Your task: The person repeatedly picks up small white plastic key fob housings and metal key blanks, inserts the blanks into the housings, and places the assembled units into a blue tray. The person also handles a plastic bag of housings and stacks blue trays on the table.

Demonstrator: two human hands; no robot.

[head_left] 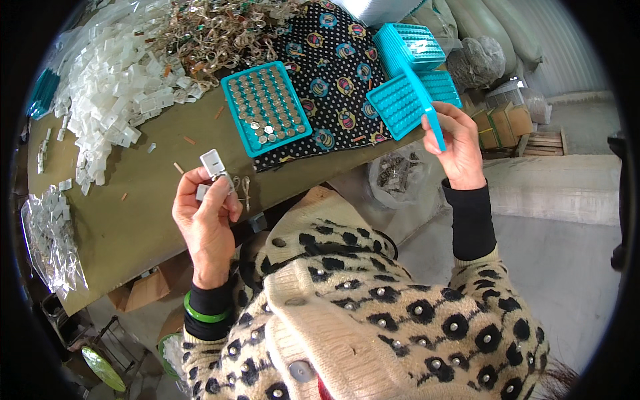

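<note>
Left hand (206,223) pinching white plastic case (213,162); right hand (460,150) gripping teal tray (427,100) edge-on. Disc-filled tray (268,146) lying between them, farther out, long axis running away, nearer left hand.

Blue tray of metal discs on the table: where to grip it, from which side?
Probably best by the two long rims of the tray, taken from left and right at once and lifted level. It lies flat, and round metal discs crowd its open top, so tilting could spill them. The rims look bare. Watch the spotted cloth along the right rim; it could get pinched.
</note>
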